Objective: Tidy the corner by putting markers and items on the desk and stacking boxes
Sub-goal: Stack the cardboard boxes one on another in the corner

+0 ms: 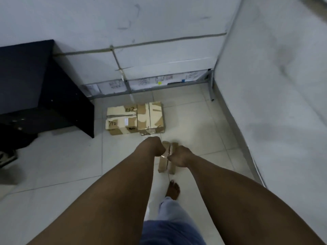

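Observation:
A small brown cardboard box (pixel 163 166) with tape along its top sits on the tiled floor in front of me. My left hand (pixel 157 145) grips its left side with curled fingers. My right hand (pixel 178 155) grips its right side. Farther back, two taped cardboard boxes stand side by side near the wall: one with handwritten marks (pixel 121 121) on the left and one with torn tape patches (pixel 151 117) on the right.
A dark desk (pixel 35 85) stands at the left. White panels with a metal frame (pixel 159 50) close the corner behind the boxes, and a white wall (pixel 274 94) runs along the right. My bare foot (pixel 173 190) rests on the floor tiles below the small box.

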